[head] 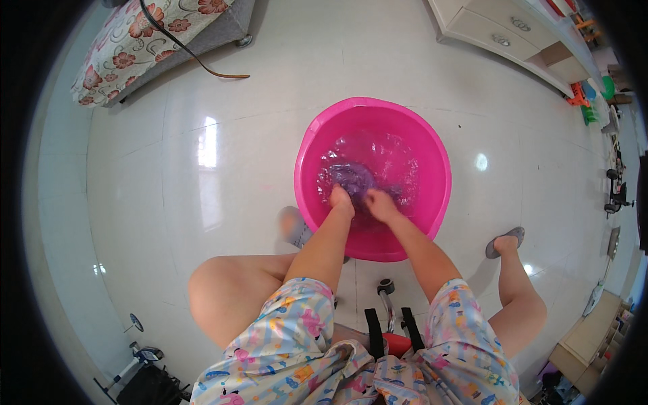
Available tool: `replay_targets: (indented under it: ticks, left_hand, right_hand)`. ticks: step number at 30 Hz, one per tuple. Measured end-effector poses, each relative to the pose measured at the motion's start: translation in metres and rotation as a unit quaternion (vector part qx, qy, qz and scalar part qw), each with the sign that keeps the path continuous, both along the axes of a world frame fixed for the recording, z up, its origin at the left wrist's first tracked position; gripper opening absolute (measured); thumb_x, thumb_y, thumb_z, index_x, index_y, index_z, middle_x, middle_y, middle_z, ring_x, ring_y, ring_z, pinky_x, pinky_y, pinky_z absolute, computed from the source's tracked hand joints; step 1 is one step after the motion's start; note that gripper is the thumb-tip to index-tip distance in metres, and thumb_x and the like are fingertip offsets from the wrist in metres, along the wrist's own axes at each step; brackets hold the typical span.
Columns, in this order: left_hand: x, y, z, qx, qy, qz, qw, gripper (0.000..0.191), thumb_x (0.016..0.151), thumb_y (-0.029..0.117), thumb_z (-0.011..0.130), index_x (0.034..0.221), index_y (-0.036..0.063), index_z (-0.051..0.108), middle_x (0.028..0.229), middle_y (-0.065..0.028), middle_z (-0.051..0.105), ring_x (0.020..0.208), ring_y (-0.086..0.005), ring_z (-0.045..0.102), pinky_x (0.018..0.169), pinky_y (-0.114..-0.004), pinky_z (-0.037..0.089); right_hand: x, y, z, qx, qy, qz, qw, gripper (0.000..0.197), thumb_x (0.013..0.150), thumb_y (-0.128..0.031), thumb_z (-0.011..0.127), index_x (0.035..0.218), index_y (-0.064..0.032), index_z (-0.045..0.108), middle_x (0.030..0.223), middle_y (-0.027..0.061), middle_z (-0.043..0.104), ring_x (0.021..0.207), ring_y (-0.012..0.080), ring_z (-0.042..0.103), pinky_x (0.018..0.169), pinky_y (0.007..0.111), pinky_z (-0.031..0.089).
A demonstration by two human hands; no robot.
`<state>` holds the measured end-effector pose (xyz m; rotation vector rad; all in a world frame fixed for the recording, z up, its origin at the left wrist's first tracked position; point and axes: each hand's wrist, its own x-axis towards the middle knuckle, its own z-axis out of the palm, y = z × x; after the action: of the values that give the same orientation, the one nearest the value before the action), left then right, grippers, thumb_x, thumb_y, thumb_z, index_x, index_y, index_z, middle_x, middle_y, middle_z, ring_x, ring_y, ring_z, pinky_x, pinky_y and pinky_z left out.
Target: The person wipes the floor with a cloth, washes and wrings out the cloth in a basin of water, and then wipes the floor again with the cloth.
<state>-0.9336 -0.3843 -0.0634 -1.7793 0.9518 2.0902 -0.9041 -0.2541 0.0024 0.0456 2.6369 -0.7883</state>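
Observation:
A round pink plastic basin (373, 249) stands on the tiled floor between my feet, with water (390, 147) in its bottom. In the water lies a wet purple cloth (352, 174), bunched up and partly under the surface. My left hand (342, 199) is down in the basin at the cloth's near left edge, its fingers wrapped on the fabric. At the near right edge my right hand (379, 203) grips the cloth too, slightly blurred. Both hands' fingertips are partly hidden by water and cloth.
A bed or sofa with a floral cover (124, 61) stands far left, a dark cable (187, 50) hanging off it. At far right is a white drawer cabinet (491, 35). Toys (577, 96) line the right side. A chair's wheeled leg (387, 293) shows beneath me.

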Motion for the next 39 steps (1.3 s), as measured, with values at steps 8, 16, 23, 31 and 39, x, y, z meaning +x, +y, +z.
replay_targets:
  ticks: [8, 16, 23, 31, 39]
  left_hand:
    - [0.005, 0.014, 0.027, -0.133, 0.071, -0.122, 0.981, 0.04, 0.09, 0.029, 0.055, 0.114, -0.0026, 0.057, 0.112, -0.0144, 0.06, 0.102, -0.0257, 0.055, 0.089, -0.036, 0.043]
    - [-0.002, 0.008, 0.032, -0.209, 0.092, -0.144, 0.963, 0.039, 0.089, 0.028, 0.059, 0.115, 0.0001, 0.057, 0.109, -0.0138, 0.062, 0.101, -0.0238, 0.055, 0.09, -0.035, 0.042]
    - [-0.012, 0.03, 0.034, 0.018, 0.096, -0.18, 0.979, 0.047, 0.092, 0.043, 0.052, 0.116, 0.0037, 0.053, 0.102, -0.0127, 0.063, 0.09, -0.0256, 0.059, 0.083, -0.039, 0.048]
    - [-0.025, 0.02, 0.057, 0.086, 0.118, -0.263, 0.954, 0.042, 0.091, 0.046, 0.051, 0.113, 0.0097, 0.055, 0.092, -0.0083, 0.06, 0.082, -0.0225, 0.059, 0.073, -0.038, 0.05]
    - [-0.028, 0.024, 0.055, -0.253, 0.151, -0.2, 0.934, 0.037, 0.089, 0.023, 0.059, 0.12, 0.0026, 0.055, 0.113, -0.015, 0.061, 0.098, -0.0269, 0.059, 0.087, -0.035, 0.045]
  right_hand:
    - [-0.023, 0.013, 0.004, 0.146, 0.068, -0.268, 0.95, 0.059, 0.085, -0.023, 0.06, 0.138, -0.0161, 0.035, 0.132, 0.0217, 0.039, 0.119, 0.0424, 0.039, 0.093, 0.051, 0.041]
    - [-0.02, -0.013, -0.017, 0.128, 0.032, -0.21, 0.969, 0.055, 0.081, -0.013, 0.059, 0.134, -0.014, 0.045, 0.131, 0.0218, 0.039, 0.116, 0.0438, 0.042, 0.097, 0.048, 0.039]
    - [-0.022, -0.037, -0.026, -0.312, 0.073, -0.454, 0.832, 0.039, 0.085, -0.007, 0.052, 0.124, 0.0, 0.052, 0.109, 0.012, 0.06, 0.099, 0.0199, 0.056, 0.087, 0.033, 0.046]
    - [-0.018, -0.05, 0.069, -0.231, 0.146, -0.232, 0.934, 0.018, 0.084, -0.016, 0.059, 0.078, 0.0001, 0.061, 0.067, 0.0068, 0.062, 0.06, 0.0199, 0.058, 0.057, 0.033, 0.045]
    - [-0.035, 0.001, 0.023, 0.221, 0.209, -0.255, 0.918, 0.025, 0.086, -0.027, 0.06, 0.105, -0.0109, 0.059, 0.129, 0.0171, 0.046, 0.117, 0.0352, 0.044, 0.088, 0.051, 0.04]
